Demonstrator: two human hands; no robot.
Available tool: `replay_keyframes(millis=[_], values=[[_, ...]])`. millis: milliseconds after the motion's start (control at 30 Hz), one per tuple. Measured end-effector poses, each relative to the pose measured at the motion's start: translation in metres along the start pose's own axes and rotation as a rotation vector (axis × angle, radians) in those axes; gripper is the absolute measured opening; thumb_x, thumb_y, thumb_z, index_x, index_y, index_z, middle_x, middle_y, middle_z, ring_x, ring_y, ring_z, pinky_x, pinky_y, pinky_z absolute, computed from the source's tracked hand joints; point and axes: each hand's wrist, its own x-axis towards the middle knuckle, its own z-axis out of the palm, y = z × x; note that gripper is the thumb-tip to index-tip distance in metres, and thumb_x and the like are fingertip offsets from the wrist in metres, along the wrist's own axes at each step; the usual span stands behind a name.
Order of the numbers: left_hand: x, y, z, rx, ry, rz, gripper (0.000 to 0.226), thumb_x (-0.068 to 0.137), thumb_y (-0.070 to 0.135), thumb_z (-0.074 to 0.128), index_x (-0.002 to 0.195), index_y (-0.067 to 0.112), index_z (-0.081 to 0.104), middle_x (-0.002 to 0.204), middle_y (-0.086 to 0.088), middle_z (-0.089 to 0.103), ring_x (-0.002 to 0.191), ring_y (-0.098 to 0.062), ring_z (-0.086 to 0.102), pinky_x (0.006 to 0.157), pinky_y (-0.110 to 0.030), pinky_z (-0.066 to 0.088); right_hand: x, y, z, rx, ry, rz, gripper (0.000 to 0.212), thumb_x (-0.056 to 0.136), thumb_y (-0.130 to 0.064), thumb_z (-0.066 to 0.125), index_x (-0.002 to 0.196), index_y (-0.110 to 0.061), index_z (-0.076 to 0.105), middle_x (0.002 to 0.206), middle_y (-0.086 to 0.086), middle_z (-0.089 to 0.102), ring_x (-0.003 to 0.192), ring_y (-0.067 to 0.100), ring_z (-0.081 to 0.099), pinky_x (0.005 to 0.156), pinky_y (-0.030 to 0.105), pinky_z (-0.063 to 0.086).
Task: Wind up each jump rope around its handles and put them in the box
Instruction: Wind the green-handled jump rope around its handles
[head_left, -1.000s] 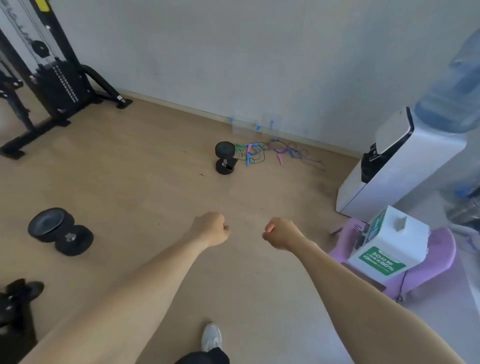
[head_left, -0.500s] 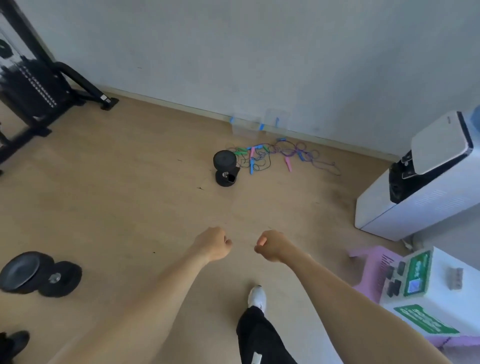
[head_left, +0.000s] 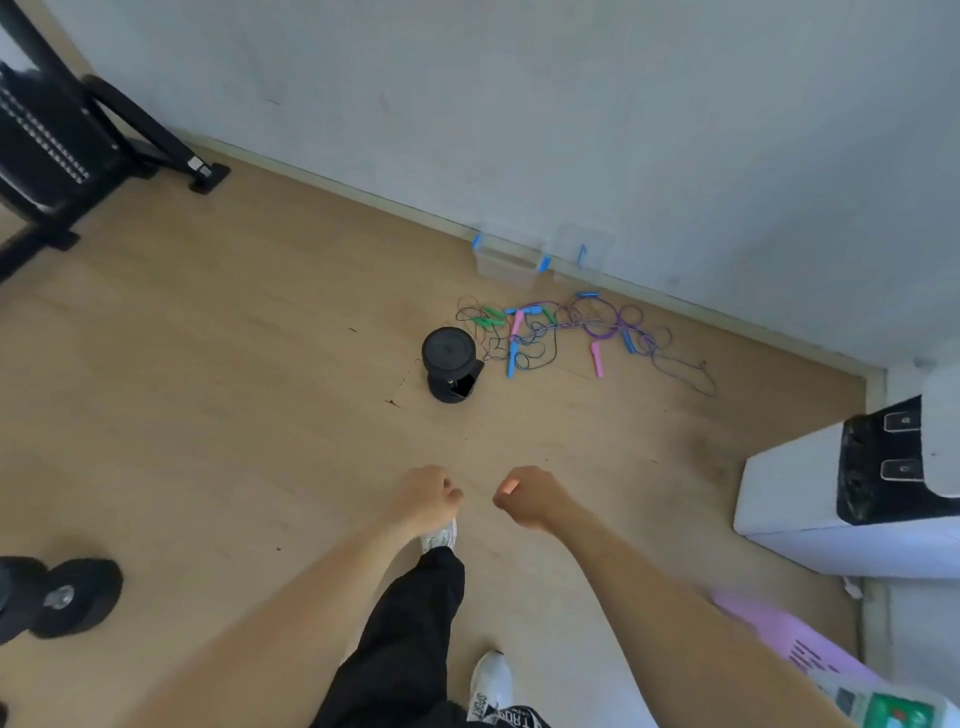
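Note:
A tangle of jump ropes (head_left: 563, 332) with green, blue and pink handles lies on the wooden floor near the wall. Just behind it a clear plastic box (head_left: 506, 265) with blue clips stands against the baseboard, its lid (head_left: 584, 249) leaning on the wall beside it. My left hand (head_left: 428, 493) and my right hand (head_left: 527, 493) are held out in front of me, well short of the ropes. Both are curled into fists and hold nothing.
A black dumbbell (head_left: 449, 364) stands on end just left of the ropes. Another dumbbell (head_left: 57, 597) lies at the lower left. A black weight machine (head_left: 57, 150) fills the far left corner. A white water dispenser (head_left: 852, 499) and a purple stool (head_left: 789, 639) are on the right.
I have stepped forward: the ropes, box and upright dumbbell are nearer and lower in view. My legs have come into view. Both fists have kept their pose.

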Motion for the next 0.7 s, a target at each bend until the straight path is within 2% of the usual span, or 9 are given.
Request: replay_keyframes(millis=[67,167,233,300,367,433,500,600,700], values=[[0.043,0.002,-0.013,-0.024,-0.025,-0.007,0.034,0.088,0.018,0.054,0.063,0.017,0.031,0.062,0.002,0.031,0.059,-0.017,0.031,0.056,-0.03,0.025,0.032,-0.005,-0.017,0.02,-0.023,0.023,0.04,0.084,-0.023,0.05,0.108,0.005,0.063,0.112,0.021,0.068,0.104,0.036,0.065,0.083,0.044,0.055],[0.101,0.008,-0.041,-0.031,-0.077,-0.019,0.035,0.088,0.019,0.053,0.062,0.018,0.029,0.061,0.003,0.029,0.056,-0.016,0.029,0.054,-0.029,0.025,0.072,-0.018,-0.047,0.058,-0.04,0.053,0.041,0.081,-0.025,0.051,0.104,0.008,0.06,0.106,0.027,0.066,0.071,0.028,0.06,0.065,0.034,0.047],[0.138,0.018,-0.064,-0.046,-0.13,-0.03,0.032,0.091,0.02,0.054,0.064,0.018,0.036,0.063,0.003,0.036,0.057,-0.013,0.036,0.054,-0.026,0.029,0.094,-0.032,-0.076,0.091,-0.028,0.061,0.041,0.081,-0.025,0.05,0.1,0.01,0.059,0.106,0.029,0.064,0.066,0.024,0.051,0.071,0.046,0.054],[0.174,0.033,-0.086,-0.062,-0.21,-0.03,0.024,0.095,0.026,0.053,0.074,0.019,0.043,0.075,0.001,0.048,0.07,-0.014,0.047,0.064,-0.026,0.037,0.113,-0.046,-0.11,0.132,0.017,0.064,0.04,0.084,-0.022,0.05,0.104,0.011,0.057,0.108,0.03,0.062,0.082,0.045,0.06,0.086,0.054,0.051],[0.211,0.05,-0.107,-0.082,-0.272,-0.033,0.024,0.098,0.031,0.05,0.077,0.023,0.039,0.087,-0.003,0.052,0.081,-0.018,0.051,0.076,-0.031,0.039,0.134,-0.055,-0.145,0.173,0.062,0.082,0.039,0.087,-0.019,0.049,0.109,0.013,0.056,0.11,0.031,0.06,0.101,0.046,0.058,0.089,0.056,0.048],[0.248,0.067,-0.125,-0.078,-0.28,0.005,0.023,0.095,0.029,0.051,0.076,0.02,0.041,0.084,-0.007,0.053,0.075,-0.018,0.052,0.074,-0.033,0.041,0.159,-0.058,-0.176,0.198,0.084,0.1,0.039,0.085,-0.017,0.049,0.108,0.013,0.056,0.109,0.031,0.06,0.085,0.049,0.054,0.084,0.055,0.05],[0.285,0.089,-0.14,-0.086,-0.274,0.05,0.02,0.091,0.029,0.053,0.077,0.015,0.05,0.076,-0.008,0.057,0.064,-0.015,0.056,0.068,-0.032,0.045,0.19,-0.059,-0.204,0.23,0.095,0.121,0.037,0.081,-0.018,0.049,0.101,0.012,0.058,0.106,0.031,0.062,0.073,0.041,0.052,0.073,0.051,0.052],[0.344,0.12,-0.16,-0.063,-0.294,0.046,0.02,0.089,0.03,0.053,0.077,0.014,0.056,0.072,-0.004,0.059,0.064,-0.014,0.056,0.067,-0.033,0.047,0.247,-0.056,-0.245,0.272,0.082,0.152,0.036,0.084,-0.025,0.05,0.101,0.002,0.065,0.101,0.02,0.07,0.094,0.035,0.066,0.085,0.046,0.053],[0.398,0.149,-0.177,-0.078,-0.285,-0.008,0.02,0.089,0.027,0.051,0.077,0.012,0.056,0.072,-0.007,0.057,0.066,-0.019,0.053,0.067,-0.038,0.046,0.307,-0.052,-0.287,0.296,0.042,0.17,0.034,0.088,-0.024,0.05,0.105,0.001,0.066,0.101,0.019,0.07,0.096,0.032,0.067,0.086,0.043,0.053]])
